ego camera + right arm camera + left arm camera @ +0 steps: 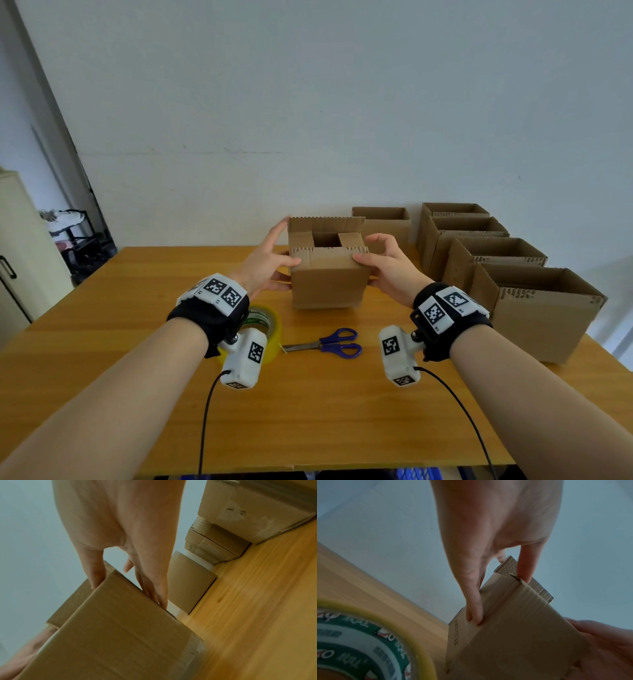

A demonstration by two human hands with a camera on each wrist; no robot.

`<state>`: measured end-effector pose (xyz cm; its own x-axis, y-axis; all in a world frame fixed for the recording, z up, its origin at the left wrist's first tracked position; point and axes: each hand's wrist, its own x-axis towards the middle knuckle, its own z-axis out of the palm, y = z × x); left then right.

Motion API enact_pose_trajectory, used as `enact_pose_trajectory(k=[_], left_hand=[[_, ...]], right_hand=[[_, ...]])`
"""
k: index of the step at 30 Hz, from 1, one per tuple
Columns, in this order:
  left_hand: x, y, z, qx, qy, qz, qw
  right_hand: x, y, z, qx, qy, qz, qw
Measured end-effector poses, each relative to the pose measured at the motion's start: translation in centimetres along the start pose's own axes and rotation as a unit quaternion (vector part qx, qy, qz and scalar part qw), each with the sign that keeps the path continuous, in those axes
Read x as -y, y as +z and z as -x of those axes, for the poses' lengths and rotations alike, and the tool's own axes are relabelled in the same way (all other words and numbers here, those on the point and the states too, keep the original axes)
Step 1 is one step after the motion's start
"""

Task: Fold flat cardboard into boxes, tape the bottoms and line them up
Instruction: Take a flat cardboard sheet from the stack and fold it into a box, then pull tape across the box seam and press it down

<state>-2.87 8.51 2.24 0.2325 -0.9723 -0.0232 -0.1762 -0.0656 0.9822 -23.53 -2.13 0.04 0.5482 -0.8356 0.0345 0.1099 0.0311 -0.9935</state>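
A small brown cardboard box (325,277) stands upright at the table's middle, its top flaps partly folded inward. My left hand (275,260) grips its left side, thumb on the near top flap, fingers flat along the wall (500,600). My right hand (373,263) grips the right side the same way, thumb on the flap and fingers down the wall (128,595). Clear tape shows along the bottom edge of the box (120,635). I cannot tell whether the box rests on the table or hangs just above it.
A yellow tape roll (269,323) and blue-handled scissors (330,343) lie near me on the wooden table (308,411). Several open boxes form a row along the right side (534,308), and one more (385,222) stands behind the held box by the wall.
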Motion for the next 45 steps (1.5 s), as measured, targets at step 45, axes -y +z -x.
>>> enact_pose_trajectory(k=[45], left_hand=[[3.6,-2.1,2.5,-0.001,-0.056,-0.302,0.952]], right_hand=[[-0.1,5.6,0.0,0.052,-0.166,0.610,0.773]])
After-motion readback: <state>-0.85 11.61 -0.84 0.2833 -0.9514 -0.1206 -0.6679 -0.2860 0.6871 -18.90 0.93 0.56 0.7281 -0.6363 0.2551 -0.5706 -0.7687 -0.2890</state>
